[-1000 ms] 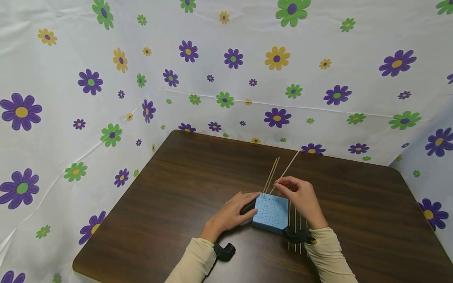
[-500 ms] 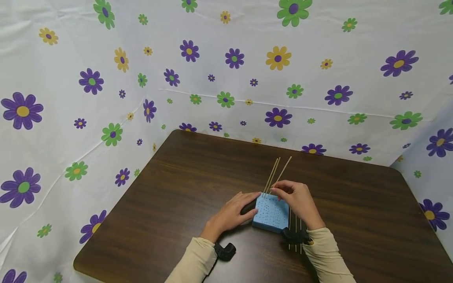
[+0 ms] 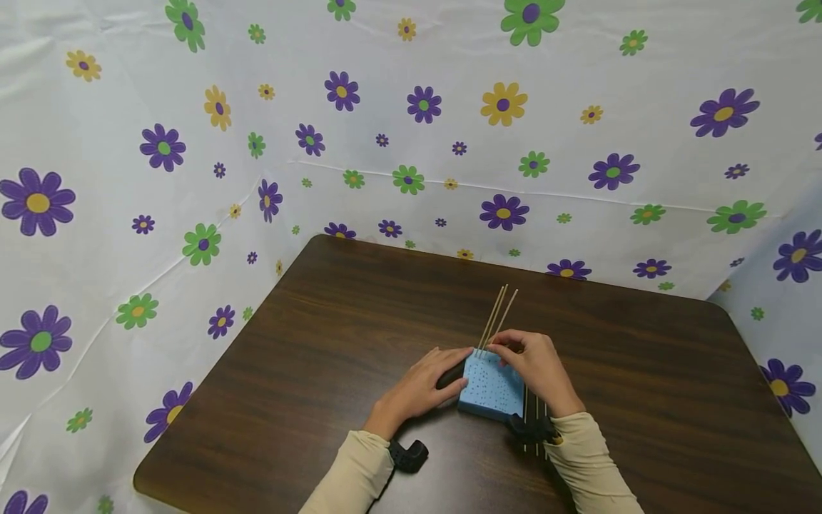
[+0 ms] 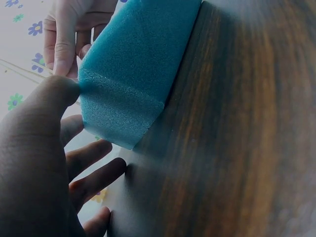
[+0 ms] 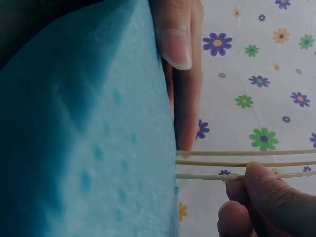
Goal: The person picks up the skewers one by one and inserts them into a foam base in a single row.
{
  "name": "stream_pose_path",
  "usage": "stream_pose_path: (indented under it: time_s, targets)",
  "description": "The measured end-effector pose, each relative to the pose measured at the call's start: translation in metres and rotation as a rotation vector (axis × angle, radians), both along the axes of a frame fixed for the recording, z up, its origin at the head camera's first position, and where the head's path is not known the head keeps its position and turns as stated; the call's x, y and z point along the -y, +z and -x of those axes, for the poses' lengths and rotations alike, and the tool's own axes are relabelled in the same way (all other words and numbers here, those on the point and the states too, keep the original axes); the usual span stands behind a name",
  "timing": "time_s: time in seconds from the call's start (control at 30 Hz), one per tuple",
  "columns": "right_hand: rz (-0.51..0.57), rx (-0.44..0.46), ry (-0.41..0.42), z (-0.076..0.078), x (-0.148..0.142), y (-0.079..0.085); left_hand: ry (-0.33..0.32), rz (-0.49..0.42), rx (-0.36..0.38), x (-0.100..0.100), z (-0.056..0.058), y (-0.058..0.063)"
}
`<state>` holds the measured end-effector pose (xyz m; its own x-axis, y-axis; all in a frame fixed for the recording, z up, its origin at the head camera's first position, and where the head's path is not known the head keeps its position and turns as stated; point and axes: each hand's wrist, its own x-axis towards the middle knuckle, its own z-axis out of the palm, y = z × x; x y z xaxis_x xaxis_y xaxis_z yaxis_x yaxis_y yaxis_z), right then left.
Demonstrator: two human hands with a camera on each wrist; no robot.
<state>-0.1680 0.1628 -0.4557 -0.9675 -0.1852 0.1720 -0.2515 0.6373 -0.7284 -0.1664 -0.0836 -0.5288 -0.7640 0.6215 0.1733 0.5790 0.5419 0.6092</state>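
Note:
A light blue foam block (image 3: 491, 391), its top dotted with small holes, rests on the table. My left hand (image 3: 420, 385) lies along its left side, fingers extended, the thumb and a finger touching the block's edge. Two thin wooden skewers (image 3: 491, 318) stand up from the block's far left corner, leaning slightly right. Beside them, my right hand (image 3: 529, 364) pinches a third skewer (image 5: 210, 176) low down between thumb and fingers. In the right wrist view this skewer's lower end meets the foam, close to the other two.
More skewers (image 3: 536, 403) lie side by side on the table right of the block, partly hidden by the right wrist and its black camera (image 3: 533, 428). The dark wood table (image 3: 308, 378) backs onto a white flowered cloth (image 3: 359, 57).
My right hand has moved left and a little down the third skewer, which has come more upright and closer to the other two. The left hand and foam block stay put.

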Motion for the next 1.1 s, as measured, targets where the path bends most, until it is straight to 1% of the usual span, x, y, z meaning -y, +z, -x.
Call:
stream_pose_path:
  time_s: [0.4,0.63,0.87,0.97,1.1]
  targets:
    - [-0.041,0.003,0.001,0.0000,0.0041,0.0014,0.007,0.003,0.014,0.0007,-0.0007,0.0008]
    - [-0.063,-0.036,0.015,-0.0004,0.0045,0.0014,0.008,0.000,0.010,0.0005,-0.0009,0.0006]
    - [-0.096,-0.073,0.007,-0.0001,0.0046,-0.0003,-0.001,-0.004,0.003,0.0010,-0.0008,0.0017]
    - [-0.100,-0.070,0.013,0.0000,0.0029,0.0004,-0.002,-0.002,-0.001,0.0010,-0.0010,0.0016]
    - [-0.101,-0.041,0.027,0.0003,-0.0046,0.0034,-0.001,-0.007,-0.006,0.0005,-0.0006,0.0015]
